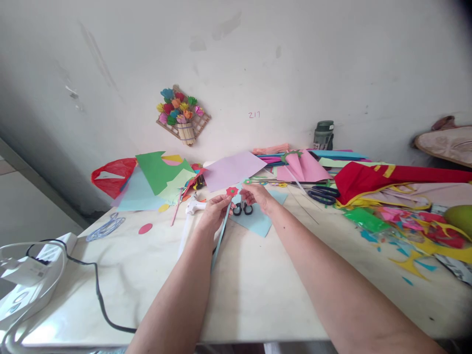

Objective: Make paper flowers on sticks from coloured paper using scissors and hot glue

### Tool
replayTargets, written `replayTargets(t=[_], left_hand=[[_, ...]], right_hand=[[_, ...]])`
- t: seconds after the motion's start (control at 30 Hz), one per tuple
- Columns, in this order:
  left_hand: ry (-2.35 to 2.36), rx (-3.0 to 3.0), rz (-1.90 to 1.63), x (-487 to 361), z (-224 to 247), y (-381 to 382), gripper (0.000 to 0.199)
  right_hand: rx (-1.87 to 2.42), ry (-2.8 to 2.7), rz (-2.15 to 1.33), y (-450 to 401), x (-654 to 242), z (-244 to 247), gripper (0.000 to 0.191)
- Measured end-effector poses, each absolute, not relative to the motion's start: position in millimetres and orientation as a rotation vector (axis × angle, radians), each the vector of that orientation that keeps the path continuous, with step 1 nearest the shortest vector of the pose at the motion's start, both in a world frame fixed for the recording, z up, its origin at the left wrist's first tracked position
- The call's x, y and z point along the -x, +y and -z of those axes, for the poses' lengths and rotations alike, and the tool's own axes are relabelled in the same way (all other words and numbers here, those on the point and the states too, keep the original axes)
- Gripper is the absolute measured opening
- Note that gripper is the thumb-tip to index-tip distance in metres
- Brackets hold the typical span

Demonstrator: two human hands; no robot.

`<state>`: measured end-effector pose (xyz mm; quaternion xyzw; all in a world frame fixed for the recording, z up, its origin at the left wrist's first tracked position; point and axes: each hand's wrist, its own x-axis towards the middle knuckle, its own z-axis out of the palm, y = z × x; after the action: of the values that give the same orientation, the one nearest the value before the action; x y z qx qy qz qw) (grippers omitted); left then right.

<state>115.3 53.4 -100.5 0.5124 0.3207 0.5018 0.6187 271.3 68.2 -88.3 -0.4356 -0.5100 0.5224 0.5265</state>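
Observation:
Near the middle of the table, my left hand (217, 211) pinches a small red paper flower (232, 191) with a green centre. A narrow light blue strip (222, 236) hangs down from that hand toward me. Just to the right, my right hand (256, 195) has its fingers closed at a small light blue piece with a green bit (247, 182) at its top. Below and between the hands, black scissor handles (243, 209) rest over a light blue sheet (260, 221). A white glue gun (194, 204) lies left of my left hand.
A power strip (55, 250) with cables is at the left. Coloured sheets (162, 172) lie along the wall. Dark-handled scissors (323, 194), a red cloth (354, 182) and paper scraps (413, 255) are at the right. A bottle (323, 135) stands behind.

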Motion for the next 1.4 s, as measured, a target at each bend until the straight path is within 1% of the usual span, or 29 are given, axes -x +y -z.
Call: replayTargets(t=[0.07,0.23,0.57,0.73,0.83,0.9,1.07,1.2,1.3,1.4], left_hand=[[0.738,-1.180,-1.148,-115,101,54,0.024],[0.737,-1.182,-1.127,-117,99,53,0.022],[0.848,-1.222,-0.885,-115,95,51,0.022],[0.869,-1.246,-0.746,-120,95,47,0.022],[0.867,-1.267,-0.719,-122,95,45,0.022],[0.863,-1.286,-0.771,-123,95,45,0.023],[0.871,-1.317,-1.045,-123,96,49,0.025],[0.942,-1.285,-1.218,-122,97,53,0.027],[0.972,-1.264,-1.325,-121,98,55,0.028],[0.969,-1.278,-1.326,-120,99,55,0.027]], right_hand=[[0.991,-1.171,-1.319,63,-267,87,0.028],[0.940,-1.119,-1.334,63,-260,89,0.026],[1.009,-1.050,-1.113,71,-266,92,0.024],[1.021,-1.033,-1.049,75,-274,94,0.024],[1.016,-1.006,-1.025,76,-275,95,0.024],[0.999,-0.993,-1.031,76,-275,95,0.023],[1.019,-0.917,-1.086,75,-275,97,0.017],[1.009,-1.064,-1.258,75,-274,100,0.013],[0.990,-1.180,-1.355,73,-270,99,0.014],[0.976,-1.228,-1.280,70,-266,96,0.018]])
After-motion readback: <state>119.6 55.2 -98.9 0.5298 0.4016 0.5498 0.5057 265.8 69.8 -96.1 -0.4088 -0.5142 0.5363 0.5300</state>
